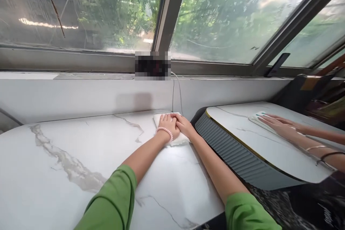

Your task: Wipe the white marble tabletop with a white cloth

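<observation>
A folded white cloth [184, 139] lies near the far edge of a white, marble-patterned table [94, 151]. My left hand [168, 125] rests flat on it, fingers stretched forward, with a pink coiled band around the wrist. Beside and partly against it is my right hand [185, 126], its fingers extended toward the left hand's fingers and pressing down on the cloth. Some fingertips of the two hands overlap, so part of the cloth beneath is hidden.
At right, another person's hands [277, 121] lie on a cloth on a second marble-patterned table [242, 133] with a ribbed grey side. A blurred dark object [152, 65] stands on the window ledge, a white cable [180, 91] hanging from it. A phone-like object [279, 64] leans on the window.
</observation>
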`<state>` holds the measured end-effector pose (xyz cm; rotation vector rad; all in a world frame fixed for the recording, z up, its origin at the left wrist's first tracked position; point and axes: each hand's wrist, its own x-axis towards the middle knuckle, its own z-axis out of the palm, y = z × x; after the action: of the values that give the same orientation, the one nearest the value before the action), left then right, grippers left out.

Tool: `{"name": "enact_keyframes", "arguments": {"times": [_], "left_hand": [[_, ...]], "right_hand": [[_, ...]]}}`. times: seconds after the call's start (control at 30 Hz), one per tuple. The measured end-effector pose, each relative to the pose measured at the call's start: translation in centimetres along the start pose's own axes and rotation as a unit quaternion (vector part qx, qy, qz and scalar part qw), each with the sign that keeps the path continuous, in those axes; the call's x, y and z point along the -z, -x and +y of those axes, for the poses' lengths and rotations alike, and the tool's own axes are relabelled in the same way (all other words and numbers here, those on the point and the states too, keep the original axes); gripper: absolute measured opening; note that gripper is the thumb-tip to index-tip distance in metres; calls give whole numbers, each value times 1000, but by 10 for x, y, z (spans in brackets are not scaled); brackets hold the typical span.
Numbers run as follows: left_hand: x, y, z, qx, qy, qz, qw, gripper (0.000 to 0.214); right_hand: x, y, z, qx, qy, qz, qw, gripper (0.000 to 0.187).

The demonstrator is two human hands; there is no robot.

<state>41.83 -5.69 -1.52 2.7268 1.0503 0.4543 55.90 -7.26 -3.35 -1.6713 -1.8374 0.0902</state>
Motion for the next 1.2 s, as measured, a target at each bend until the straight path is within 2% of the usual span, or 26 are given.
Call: {"name": "enact_keyframes", "arguments": {"times": [0.2, 0.4, 0.53, 0.67, 0.77, 0.87, 0.93, 1.03, 1.2], "left_hand": [[-3, -7, -5, 14, -19, -3, 1000, 53], [4, 15, 1, -1, -29, -29, 999, 55], [8, 52, 14, -20, -46, -27, 998, 56], [16, 103, 26, -100, -57, -28, 993, 54], [26, 143, 33, -136, -60, -37, 988, 55], [37, 176, 37, -133, -49, -41, 989, 57], [43, 190, 38, -121, -39, -48, 991, 58], [46, 197, 37, -109, -27, -58, 992, 58], [41, 182, 29, -73, -23, -49, 996, 59]], "right_hand": [[-5, -9, 4, -10, 28, -2, 1000, 45], [-1, 17, -17, -18, 41, -7, 999, 44], [1, 58, -44, -10, 40, 17, 999, 45], [1, 116, -84, -69, 62, 59, 994, 46], [1, 156, -116, -95, 76, 56, 991, 47], [1, 180, -142, -82, 68, 45, 993, 47], [0, 186, -152, -69, 61, 42, 995, 47], [1, 184, -155, -60, 55, 30, 996, 46], [1, 156, -145, -36, 33, 6, 999, 45]]}}
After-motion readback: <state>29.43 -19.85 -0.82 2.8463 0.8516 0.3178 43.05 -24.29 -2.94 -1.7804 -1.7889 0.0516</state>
